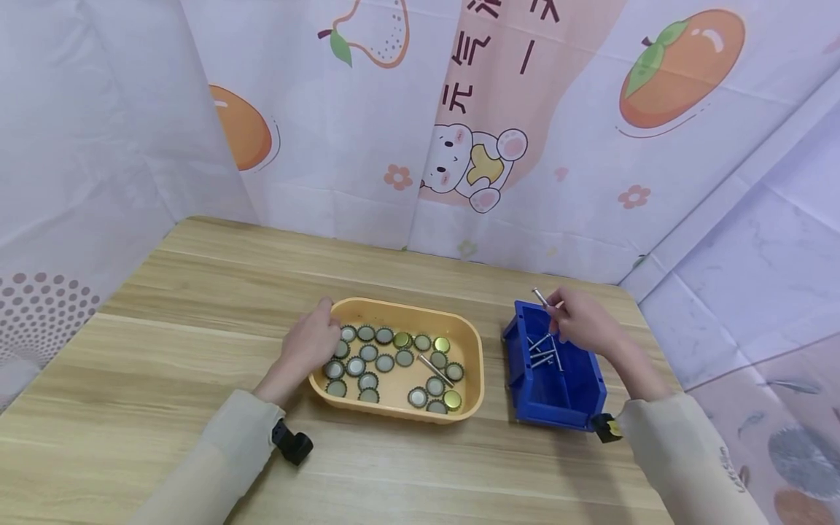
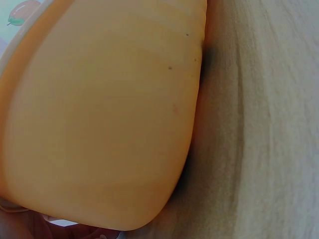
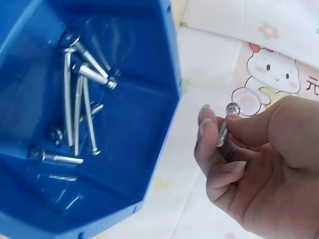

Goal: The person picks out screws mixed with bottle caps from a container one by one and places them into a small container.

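My left hand [image 1: 308, 341] grips the left rim of a yellow-orange plastic tray [image 1: 394, 414]. In the left wrist view the outer wall of the tray [image 2: 99, 119] fills most of the picture, with part of the hand at the bottom edge. Several bottle caps [image 1: 384, 362] and one long screw [image 1: 436, 370] lie in the tray. Between thumb and fingers, my right hand [image 1: 586, 321] pinches a silver screw [image 3: 224, 130] above the far part of a blue plastic bin [image 1: 558, 417]. More screws [image 3: 87, 107] lie loosely piled inside the bin.
Both containers stand on a wood-grain table [image 1: 197, 321], the bin to the right of the tray. A printed curtain [image 1: 354, 146] hangs behind the table's back edge. White panels rise at the right side.
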Motion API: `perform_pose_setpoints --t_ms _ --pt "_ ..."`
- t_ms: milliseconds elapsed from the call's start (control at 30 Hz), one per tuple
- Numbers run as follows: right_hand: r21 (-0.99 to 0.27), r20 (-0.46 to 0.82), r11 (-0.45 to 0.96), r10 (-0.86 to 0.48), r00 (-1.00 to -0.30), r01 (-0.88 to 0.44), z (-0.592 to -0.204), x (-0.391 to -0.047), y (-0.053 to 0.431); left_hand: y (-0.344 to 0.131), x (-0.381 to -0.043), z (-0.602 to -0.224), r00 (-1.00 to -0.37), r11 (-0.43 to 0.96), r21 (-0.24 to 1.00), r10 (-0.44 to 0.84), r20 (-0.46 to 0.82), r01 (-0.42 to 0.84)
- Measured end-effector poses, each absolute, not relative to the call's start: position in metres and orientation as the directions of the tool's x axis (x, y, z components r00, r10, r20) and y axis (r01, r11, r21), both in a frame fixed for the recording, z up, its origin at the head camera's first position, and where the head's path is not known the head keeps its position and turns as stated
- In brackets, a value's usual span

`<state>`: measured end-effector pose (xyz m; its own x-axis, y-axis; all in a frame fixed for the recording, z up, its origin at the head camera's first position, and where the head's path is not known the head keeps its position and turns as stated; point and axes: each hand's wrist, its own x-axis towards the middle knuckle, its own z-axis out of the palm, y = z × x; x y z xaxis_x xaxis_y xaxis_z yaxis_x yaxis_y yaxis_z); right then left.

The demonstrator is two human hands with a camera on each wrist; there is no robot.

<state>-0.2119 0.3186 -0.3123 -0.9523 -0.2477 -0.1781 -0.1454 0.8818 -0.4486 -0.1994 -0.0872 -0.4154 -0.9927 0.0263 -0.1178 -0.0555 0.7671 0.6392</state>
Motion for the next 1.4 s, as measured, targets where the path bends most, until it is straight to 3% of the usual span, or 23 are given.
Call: perform_pose_setpoints --t_ms 233,533,867,1100,1267,1400 --pt "-0.366 -0.295 0.926 -0.212 -0.932 -0.095 -0.326 -0.214 0.324 -0.088 -0.199 -0.416 -0.993 0.767 0.639 0.024 -0.117 -0.057" --pt "-0.185 -0.316 0.975 -0.177 -0.932 -0.122 -0.333 -0.212 0.32 -0.088 -0.199 -0.416 -0.992 0.763 0.643 0.021 -0.121 -0.063" --pt "-0.22 -0.076 0.954 -0.223 -0.972 -0.202 -0.321 -0.215 0.298 -0.087 -0.199 -0.414 -0.993 0.761 0.646 0.026 -0.113 -0.054" --pt "-0.233 -0.04 0.942 -0.257 -0.966 -0.241 -0.311 -0.214 0.253 -0.088 -0.199 -0.415 -0.992 0.761 0.646 0.023 -0.122 -0.062" --pt "-0.321 -0.032 0.898 -0.327 -0.944 -0.3 -0.324 -0.206 0.22 -0.087 -0.2 -0.416 -0.992 0.76 0.646 0.016 -0.122 -0.067" --pt "-0.322 -0.055 0.878 -0.392 -0.918 -0.355 -0.339 -0.195 0.196 -0.086 -0.199 -0.415 -0.993 0.76 0.646 0.015 -0.117 -0.065"
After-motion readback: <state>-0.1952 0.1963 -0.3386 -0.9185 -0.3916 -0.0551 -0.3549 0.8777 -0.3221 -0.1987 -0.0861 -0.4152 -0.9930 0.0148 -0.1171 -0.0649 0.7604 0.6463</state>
